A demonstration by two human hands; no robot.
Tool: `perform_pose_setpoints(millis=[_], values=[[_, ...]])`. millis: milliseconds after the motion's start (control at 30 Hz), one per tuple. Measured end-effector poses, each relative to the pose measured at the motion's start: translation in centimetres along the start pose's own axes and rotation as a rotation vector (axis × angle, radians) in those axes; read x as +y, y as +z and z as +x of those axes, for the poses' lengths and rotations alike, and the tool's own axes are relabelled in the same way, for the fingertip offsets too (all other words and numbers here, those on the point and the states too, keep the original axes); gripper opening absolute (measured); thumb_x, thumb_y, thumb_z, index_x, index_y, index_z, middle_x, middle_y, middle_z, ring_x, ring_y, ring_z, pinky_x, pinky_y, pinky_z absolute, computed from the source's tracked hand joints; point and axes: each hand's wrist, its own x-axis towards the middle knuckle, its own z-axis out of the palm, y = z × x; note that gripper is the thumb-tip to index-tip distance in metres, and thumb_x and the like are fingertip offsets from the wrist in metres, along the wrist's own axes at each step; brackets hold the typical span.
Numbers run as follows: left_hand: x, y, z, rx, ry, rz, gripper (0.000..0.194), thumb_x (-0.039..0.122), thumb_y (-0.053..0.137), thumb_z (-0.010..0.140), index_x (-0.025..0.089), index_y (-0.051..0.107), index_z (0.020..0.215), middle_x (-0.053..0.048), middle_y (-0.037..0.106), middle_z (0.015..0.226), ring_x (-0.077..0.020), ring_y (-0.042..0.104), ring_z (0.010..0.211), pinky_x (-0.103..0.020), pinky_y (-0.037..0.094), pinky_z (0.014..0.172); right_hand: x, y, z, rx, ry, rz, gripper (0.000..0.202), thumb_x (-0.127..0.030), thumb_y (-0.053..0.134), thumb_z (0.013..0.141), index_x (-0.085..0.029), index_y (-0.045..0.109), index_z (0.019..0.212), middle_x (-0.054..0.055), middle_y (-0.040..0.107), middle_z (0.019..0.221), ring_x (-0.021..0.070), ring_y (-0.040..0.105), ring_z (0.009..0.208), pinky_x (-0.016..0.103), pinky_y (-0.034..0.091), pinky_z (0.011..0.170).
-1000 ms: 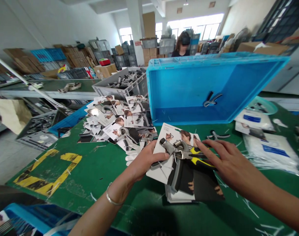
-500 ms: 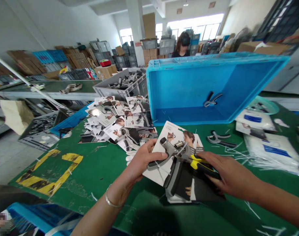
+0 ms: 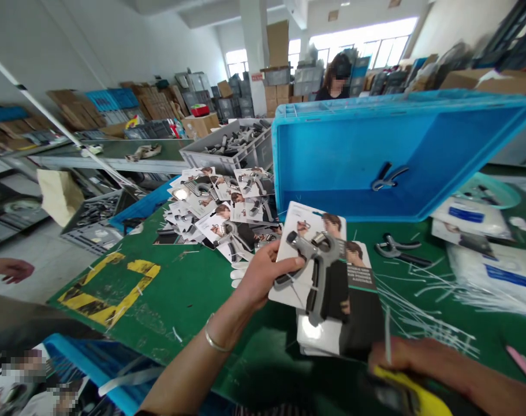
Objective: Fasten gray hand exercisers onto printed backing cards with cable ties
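My left hand (image 3: 263, 274) grips a hand grip strengthener (image 3: 317, 260) on its printed backing card (image 3: 295, 222), thumb across the grey handle. Below and to the right of it lies a stack of backing cards (image 3: 364, 315). At the lower right, smeared by motion, my right hand (image 3: 412, 355) holds yellow-and-black cutting pliers (image 3: 414, 393). A white strip like a cable tie end (image 3: 388, 335) stands up by its fingers. Left of the big blue crate, several carded hand grips (image 3: 232, 231) lie heaped.
A blue crate (image 3: 344, 144) stands on its side with one hand grip (image 3: 388, 176) inside. Another loose grip (image 3: 401, 251) and white cable ties (image 3: 436, 323) lie to the right. A grey crate (image 3: 228, 153) holds more grips. Another person's hand (image 3: 9, 268) shows at far left.
My right hand has drawn the pliers away from the card, down and to the right. The carded grip stays in my left hand. A person's hand has come in at the left.
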Motion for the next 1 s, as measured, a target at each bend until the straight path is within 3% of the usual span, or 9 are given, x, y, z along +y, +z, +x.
perform_pose_setpoints(millis=[100,167,300,400,667,867,1000], values=[[-1.6,0.6,0.4,0.387,0.376,0.026,0.04,0.03,0.076,0.079,0.018,0.06,0.114,-0.006,0.072,0.106,-0.0175,0.069,0.091,-0.028,0.054,0.082,-1.5,1.5,1.2,-0.012,0.049,-0.175,0.063,-0.036,0.064,0.089,-0.035,0.044,0.149,0.004,0.066,0.134,0.03,0.068,0.114,0.037,0.062,0.087],[-2.1,1.1,0.2,0.591,0.567,0.114,0.044,0.029,0.074,0.082,0.02,0.054,0.12,-0.008,0.069,0.115,-0.0192,0.068,0.101,-0.03,0.053,0.09,-2.7,2.6,2.4,0.086,0.05,-0.26,0.068,-0.037,0.057,0.093,-0.032,0.031,0.155,0.005,0.058,0.143,0.029,0.064,0.121,0.038,0.061,0.09],[-2.2,2.2,-0.6,0.768,0.696,0.223,0.044,0.029,0.072,0.084,0.018,0.05,0.121,-0.012,0.067,0.12,-0.0199,0.068,0.104,-0.03,0.054,0.092,-4.0,4.6,4.7,0.282,0.039,-0.445,0.071,-0.04,0.05,0.095,-0.025,0.021,0.159,0.009,0.05,0.15,0.0328,0.057,0.128,0.049,0.057,0.098],[-2.1,2.8,-0.9,0.797,0.76,0.215,0.044,0.027,0.073,0.084,0.018,0.048,0.12,-0.012,0.068,0.12,-0.0181,0.07,0.1,-0.029,0.054,0.091,-3.8,5.4,5.9,0.338,0.031,-0.563,0.071,-0.039,0.05,0.095,-0.025,0.021,0.159,0.011,0.054,0.146,0.0365,0.056,0.126,0.057,0.054,0.097],[-2.5,3.0,-0.9,0.789,0.757,0.156,0.048,0.028,0.072,0.085,0.019,0.047,0.124,-0.014,0.065,0.127,-0.0202,0.069,0.106,-0.031,0.054,0.095,-3.6,5.6,6.6,0.36,-0.005,-0.573,0.07,-0.038,0.045,0.098,-0.023,0.016,0.16,0.014,0.057,0.141,0.0334,0.059,0.123,0.055,0.054,0.096],[-2.5,3.0,-1.2,0.76,0.709,0.189,0.051,0.03,0.073,0.084,0.018,0.05,0.127,-0.013,0.066,0.126,-0.0215,0.068,0.109,-0.032,0.053,0.097,-2.2,5.8,7.2,0.26,0.057,-0.448,0.057,-0.031,0.046,0.096,-0.016,0.038,0.15,0.019,0.06,0.135,0.0315,0.066,0.113,0.049,0.057,0.091],[-2.2,1.9,-0.9,0.634,0.587,0.1,0.045,0.031,0.072,0.085,0.019,0.056,0.125,-0.01,0.069,0.123,-0.0214,0.067,0.109,-0.033,0.052,0.097,-2.7,5.2,7.6,0.172,-0.016,-0.231,0.044,-0.025,0.05,0.093,-0.015,0.055,0.135,0.017,0.065,0.131,0.0275,0.067,0.112,0.042,0.055,0.095]])
